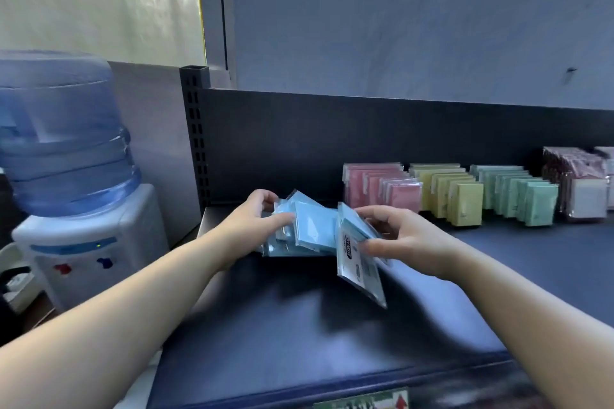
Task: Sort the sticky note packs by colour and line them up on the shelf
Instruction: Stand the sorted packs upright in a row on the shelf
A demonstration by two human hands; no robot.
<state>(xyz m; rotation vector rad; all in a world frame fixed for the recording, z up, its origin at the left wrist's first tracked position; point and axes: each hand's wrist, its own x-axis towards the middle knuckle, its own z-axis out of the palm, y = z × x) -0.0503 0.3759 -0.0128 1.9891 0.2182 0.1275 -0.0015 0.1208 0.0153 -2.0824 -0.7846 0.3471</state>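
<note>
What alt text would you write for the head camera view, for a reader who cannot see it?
A person's left hand and right hand each grip blue sticky note packs at a dark shelf. Behind them, to the right, stand sorted rows of pink packs, yellow packs and green packs. A water dispenser stands off to the left.

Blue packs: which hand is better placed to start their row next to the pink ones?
Right. The right hand pinches a blue pack and is nearer the pink row; the left hand grips the blue bundle farther left.
</note>
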